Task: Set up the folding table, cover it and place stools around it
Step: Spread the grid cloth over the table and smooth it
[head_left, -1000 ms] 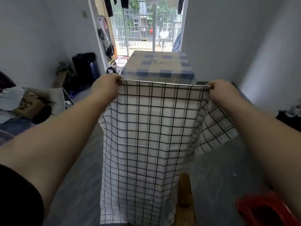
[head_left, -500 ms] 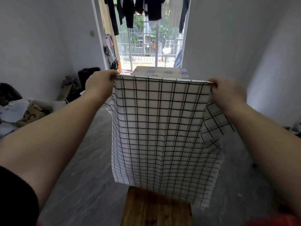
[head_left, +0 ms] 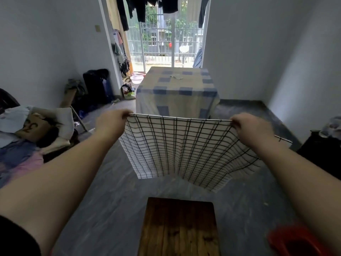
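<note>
Head view: left hand (head_left: 110, 124) and right hand (head_left: 249, 129) both gripping checked cloth (head_left: 180, 150) above wooden table (head_left: 180, 228).

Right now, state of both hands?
Left hand: grips the far left corner of the checked cloth.
Right hand: grips the cloth's far right corner.

The 1 view (head-worn, wide-angle) looks forward and down along both outstretched arms, close above the wooden table top (head_left: 180, 228) at the bottom edge, with the gridded cloth (head_left: 181, 150) mid-frame and the barred balcony door (head_left: 166, 34) far ahead.
</note>
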